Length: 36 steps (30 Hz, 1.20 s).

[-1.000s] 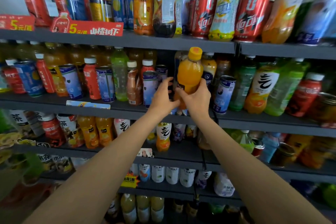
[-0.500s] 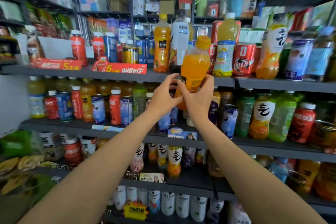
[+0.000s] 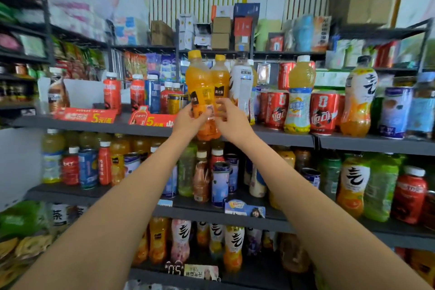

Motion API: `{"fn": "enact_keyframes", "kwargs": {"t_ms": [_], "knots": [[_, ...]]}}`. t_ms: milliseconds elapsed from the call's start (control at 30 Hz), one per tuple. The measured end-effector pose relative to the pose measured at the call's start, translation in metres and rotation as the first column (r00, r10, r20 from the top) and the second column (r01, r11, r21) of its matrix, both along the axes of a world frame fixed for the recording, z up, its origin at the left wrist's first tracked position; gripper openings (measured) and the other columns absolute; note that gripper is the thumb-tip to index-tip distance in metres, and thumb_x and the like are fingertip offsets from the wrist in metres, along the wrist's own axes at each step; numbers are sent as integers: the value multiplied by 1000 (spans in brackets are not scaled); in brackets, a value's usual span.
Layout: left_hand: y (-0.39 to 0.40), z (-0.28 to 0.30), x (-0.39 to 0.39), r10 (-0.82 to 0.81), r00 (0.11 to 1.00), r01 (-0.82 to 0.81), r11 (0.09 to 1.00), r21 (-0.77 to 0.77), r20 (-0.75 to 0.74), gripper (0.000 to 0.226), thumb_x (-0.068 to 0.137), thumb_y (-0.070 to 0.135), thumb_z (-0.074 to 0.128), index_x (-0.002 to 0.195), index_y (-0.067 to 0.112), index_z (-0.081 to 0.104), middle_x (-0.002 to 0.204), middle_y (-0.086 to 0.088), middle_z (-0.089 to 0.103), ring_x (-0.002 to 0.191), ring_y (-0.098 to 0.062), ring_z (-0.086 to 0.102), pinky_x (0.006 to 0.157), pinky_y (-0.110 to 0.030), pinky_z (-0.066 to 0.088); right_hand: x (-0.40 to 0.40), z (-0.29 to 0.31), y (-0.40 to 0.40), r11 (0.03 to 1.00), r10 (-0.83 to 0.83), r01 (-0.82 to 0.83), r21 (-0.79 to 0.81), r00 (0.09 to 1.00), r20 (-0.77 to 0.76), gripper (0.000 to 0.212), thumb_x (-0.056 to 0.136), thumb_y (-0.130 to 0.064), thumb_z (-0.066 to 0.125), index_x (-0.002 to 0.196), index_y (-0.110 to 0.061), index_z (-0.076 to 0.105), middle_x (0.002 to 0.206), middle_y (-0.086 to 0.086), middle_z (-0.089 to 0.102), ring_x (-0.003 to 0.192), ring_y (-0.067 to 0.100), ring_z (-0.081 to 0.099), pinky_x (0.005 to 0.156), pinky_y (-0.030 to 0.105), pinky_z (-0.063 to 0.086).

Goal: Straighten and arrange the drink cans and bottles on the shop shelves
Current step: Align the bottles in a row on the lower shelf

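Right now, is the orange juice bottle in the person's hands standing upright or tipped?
Slightly tipped. The orange juice bottle leans left at its yellow cap, while the matching bottle behind it stands straight.

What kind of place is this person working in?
Most likely a small shop or convenience store. Dark shelves are packed with drink bottles and red cans, red price tags hang on the shelf edge, and both hands hold an orange juice bottle.

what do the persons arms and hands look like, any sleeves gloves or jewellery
Both arms are bare from the bottom edge of the picture up to the wrists; no sleeve shows. The left hand and right hand are bare too: no gloves, and no watch, bracelet or ring is visible. The fingernails are too small to tell.
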<state>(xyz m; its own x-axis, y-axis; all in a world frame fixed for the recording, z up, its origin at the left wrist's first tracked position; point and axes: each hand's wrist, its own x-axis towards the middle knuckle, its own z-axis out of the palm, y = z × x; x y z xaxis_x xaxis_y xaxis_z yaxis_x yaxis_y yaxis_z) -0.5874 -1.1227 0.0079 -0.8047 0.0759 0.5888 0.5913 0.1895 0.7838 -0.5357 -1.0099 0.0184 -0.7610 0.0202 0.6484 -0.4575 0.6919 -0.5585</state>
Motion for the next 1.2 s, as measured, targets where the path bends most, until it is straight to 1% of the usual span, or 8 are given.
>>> {"fn": "enact_keyframes", "kwargs": {"t_ms": [100, 200, 333, 467, 633, 800, 1033, 1200], "knots": [[1, 14, -17, 30, 1000, -30, 999, -46, 8, 38, 86, 27, 64, 118, 8, 56, 114, -9, 64, 108, -26, 59, 95, -44, 48, -13, 5, 2, 991, -49, 54, 122, 998, -46, 43, 88, 4, 45, 129, -7, 50, 130, 14, 52, 122, 25, 48, 97, 23, 34], [1, 27, -35, 53, 999, -52, 989, -140, 1, 55, 84, 31, 66, 131, 8, 49, 124, -11, 60, 115, -25, 55, 99, -44, 45, -25, 11, 2, 989, -67, 75, 129, 996, -60, 42, 87, 5, 44, 127, -4, 52, 128, 16, 54, 120, 27, 48, 94, 24, 34], [12, 28, -47, 87, 996, -89, 973, -213, -18, 42, 85, 28, 64, 120, 6, 55, 107, -7, 64, 98, -22, 59, 79, -25, 47, -35, 10, 5, 985, -95, 97, 140, 995, -19, 45, 88, 4, 42, 132, -3, 47, 133, 17, 45, 124, 30, 44, 100, 27, 32], [24, 29, -58, 106, 994, -106, 972, -209, -12, 40, 86, 29, 63, 119, 8, 55, 115, -11, 63, 110, -27, 57, 96, -41, 45, -40, 5, 7, 983, -87, 88, 164, 996, -12, 49, 89, 5, 40, 137, -3, 40, 136, 17, 37, 126, 30, 40, 103, 24, 27], [31, 30, -63, 188, 979, -203, 918, -341, -76, 40, 92, 28, 54, 126, 8, 48, 120, -11, 58, 114, -28, 53, 90, -36, 42, -45, 5, 7, 984, -90, 87, 153, 996, 12, 44, 90, 1, 43, 134, -2, 42, 137, 16, 36, 125, 30, 40, 104, 25, 28], [37, 26, -68, 216, 972, -234, 916, -324, -92, 41, 94, 28, 51, 128, 7, 42, 121, -12, 58, 113, -29, 54, 89, -37, 42, -49, 4, 12, 978, -89, 74, 195, 993, 72, 51, 88, 3, 43, 138, -4, 36, 137, 17, 37, 127, 32, 38, 103, 28, 29], [42, 28, -70, 237, 970, -238, 890, -388, -51, 63, 90, 42, 55, 137, 6, 33, 132, -13, 50, 122, -32, 47, 96, -40, 40, -51, 1, 27, 980, -184, 192, 54, 974, -131, 32, 86, 7, 40, 111, -3, 57, 112, 14, 54, 104, 24, 52, 85, 23, 38], [50, 31, -70, 297, 955, -280, 861, -424, -27, 57, 89, 39, 57, 131, 4, 38, 124, -15, 55, 115, -33, 52, 93, -43, 44, -48, 5, 35, 972, -235, 227, -61, 944, -232, 26, 87, 6, 42, 103, -4, 59, 109, 12, 56, 103, 24, 53, 88, 23, 39]]}}
